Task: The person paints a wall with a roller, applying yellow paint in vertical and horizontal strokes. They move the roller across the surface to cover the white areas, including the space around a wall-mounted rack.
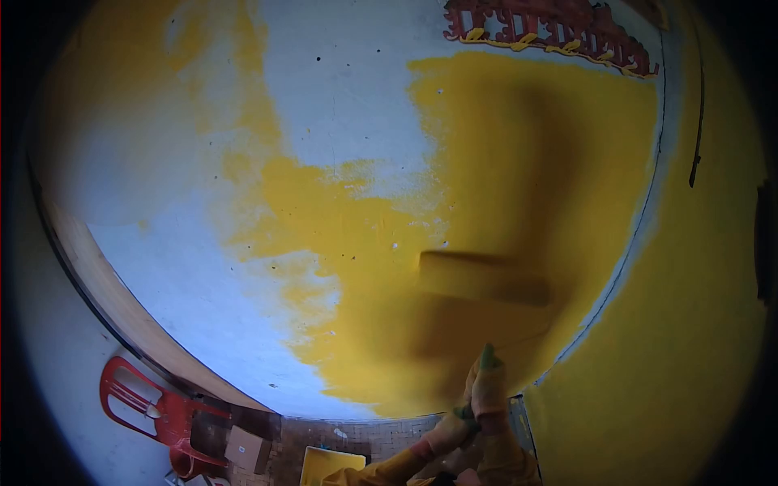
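Observation:
A paint roller [485,279], coated in yellow and blurred, lies against the wall [356,251] over its yellow part. My right hand [488,390] is wrapped around the roller's green handle, whose tip pokes out above the fingers. Lower and to the left, my left hand [447,433] is closed at the handle's lower end, where a bit of green shows. Both sleeves are yellow. Yellow paint covers the wall's right and middle, with ragged patches on the left; pale blue-white surface shows between them.
A yellow paint tray [331,466] sits on the floor below. To its left are a cardboard box [247,449] and a red plastic chair [166,419]. Red ornamental lettering [555,31] runs along the upper right wall. A cracked corner line separates the yellow side wall [656,348].

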The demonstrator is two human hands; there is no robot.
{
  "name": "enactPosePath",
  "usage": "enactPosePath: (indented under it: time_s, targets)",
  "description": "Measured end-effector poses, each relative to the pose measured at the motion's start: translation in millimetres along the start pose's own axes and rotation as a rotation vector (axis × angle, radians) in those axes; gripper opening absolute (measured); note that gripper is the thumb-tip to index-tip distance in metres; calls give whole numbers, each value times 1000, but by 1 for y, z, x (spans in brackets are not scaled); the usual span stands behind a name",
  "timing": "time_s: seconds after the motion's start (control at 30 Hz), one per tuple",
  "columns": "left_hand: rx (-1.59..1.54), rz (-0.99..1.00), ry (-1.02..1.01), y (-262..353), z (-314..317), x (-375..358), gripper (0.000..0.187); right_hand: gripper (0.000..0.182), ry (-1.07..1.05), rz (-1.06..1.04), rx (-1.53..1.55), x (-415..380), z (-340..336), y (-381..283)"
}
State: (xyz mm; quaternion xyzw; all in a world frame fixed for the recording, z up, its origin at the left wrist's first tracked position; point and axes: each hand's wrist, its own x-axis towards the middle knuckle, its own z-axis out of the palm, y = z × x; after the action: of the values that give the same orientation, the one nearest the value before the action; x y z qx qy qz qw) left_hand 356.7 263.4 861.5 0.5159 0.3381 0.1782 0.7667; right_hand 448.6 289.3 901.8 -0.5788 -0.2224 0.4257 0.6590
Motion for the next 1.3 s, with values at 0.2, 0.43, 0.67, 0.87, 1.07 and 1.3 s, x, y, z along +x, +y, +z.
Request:
enactPosePath:
  time_s: [0.2, 0.43, 0.67, 0.87, 1.07, 1.3]
  targets:
    - [26, -94, 65, -16, 3, 0, 14, 48, -59, 95, 23, 4, -11, 23]
    - [311, 72, -15, 50, -3, 15, 23, 47, -38, -89, 264, 24, 0, -31]
    - [105, -71, -42, 7, 8, 27, 16, 48, 12, 62, 197, 9, -11, -28]
    - [148, 120, -138, 24, 13, 41, 17, 48, 150, -179, -40, 33, -13, -35]
    - [94, 30, -62, 32, 31, 38, 12, 46, 121, -73, -60, 23, -21, -44]
    - [166, 135, -99, 38, 29, 43, 10, 46, 238, -294, -210, 50, -30, -19]
